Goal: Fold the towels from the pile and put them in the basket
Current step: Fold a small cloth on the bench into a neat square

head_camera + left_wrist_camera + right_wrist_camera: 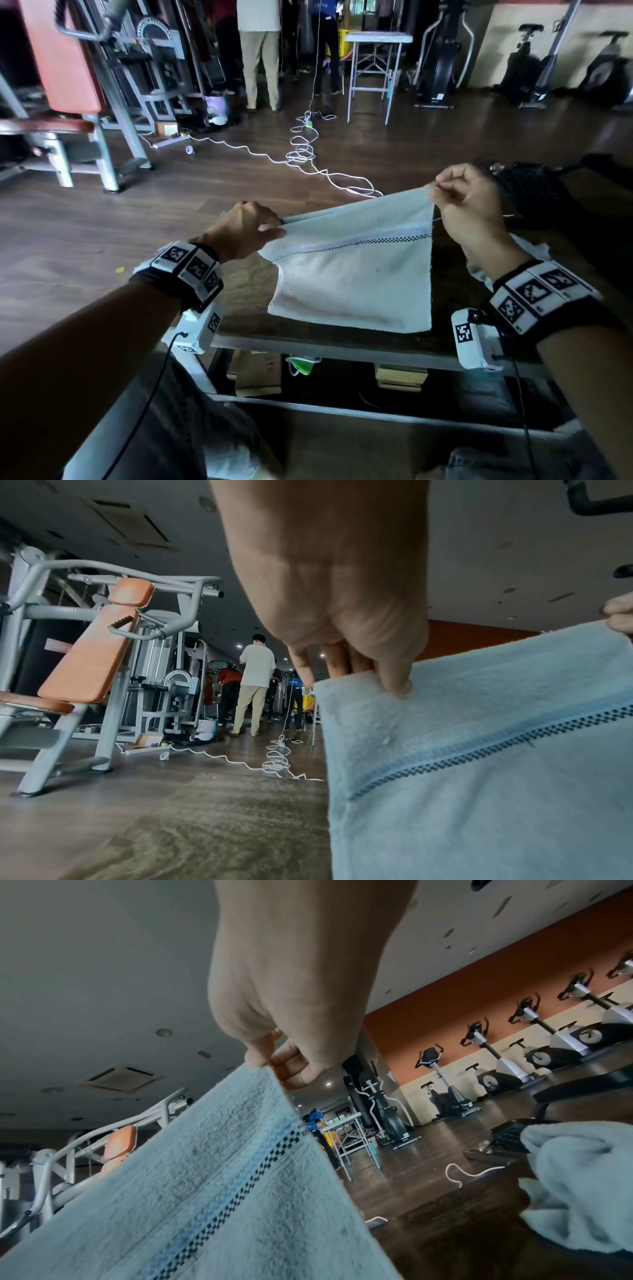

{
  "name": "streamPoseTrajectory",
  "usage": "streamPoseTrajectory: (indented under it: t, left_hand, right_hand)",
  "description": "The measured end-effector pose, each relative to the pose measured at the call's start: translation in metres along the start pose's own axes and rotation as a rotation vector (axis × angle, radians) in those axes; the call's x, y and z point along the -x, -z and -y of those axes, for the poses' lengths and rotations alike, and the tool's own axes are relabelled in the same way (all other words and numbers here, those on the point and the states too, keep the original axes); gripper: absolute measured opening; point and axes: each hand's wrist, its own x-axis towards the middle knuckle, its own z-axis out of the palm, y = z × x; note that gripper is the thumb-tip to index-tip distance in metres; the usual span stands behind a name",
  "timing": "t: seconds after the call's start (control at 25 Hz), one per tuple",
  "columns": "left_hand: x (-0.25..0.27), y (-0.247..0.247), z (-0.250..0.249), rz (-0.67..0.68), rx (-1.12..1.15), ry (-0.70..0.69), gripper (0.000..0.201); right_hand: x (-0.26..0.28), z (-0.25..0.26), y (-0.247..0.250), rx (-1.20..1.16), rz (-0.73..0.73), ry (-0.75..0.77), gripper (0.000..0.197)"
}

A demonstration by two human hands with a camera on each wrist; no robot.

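Observation:
A pale blue towel with a dark checked stripe is stretched in the air over the dark table, its lower edge resting near the front rim. My left hand pinches its upper left corner, thumb on the cloth. My right hand pinches the upper right corner, held higher. The towel fills the right half of the left wrist view and hangs down the left of the right wrist view. A black basket stands behind my right hand.
More crumpled pale towels lie on the table to the right, below my right forearm. White cables coil on the wooden floor beyond the table. Gym machines stand at left, people and a folding table further back.

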Motion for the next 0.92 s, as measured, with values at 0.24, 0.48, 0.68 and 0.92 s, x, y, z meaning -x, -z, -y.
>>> streamPoseTrajectory:
  t: [0.24,0.48,0.68,0.92]
  left_hand:
    - [0.010,0.015,0.008,-0.050,-0.007,-0.078,0.013]
    - [0.007,0.028,0.004,-0.033,-0.106,-0.173,0.013]
    - [0.003,0.036,0.001,-0.020,-0.112,-0.177,0.014]
    - [-0.039,0.052,-0.005,-0.093,-0.236,-0.120,0.013]
  right_hand:
    - [-0.003,0.000,0.016,0.071,-0.053,-0.045,0.023]
    - [-0.002,-0.003,0.021,0.143,-0.076,-0.089,0.018]
    - [-0.004,-0.003,0.025,0.199,-0.060,-0.119,0.017]
    - [-0.038,0.007,0.018,0.282,-0.005,-0.229,0.009]
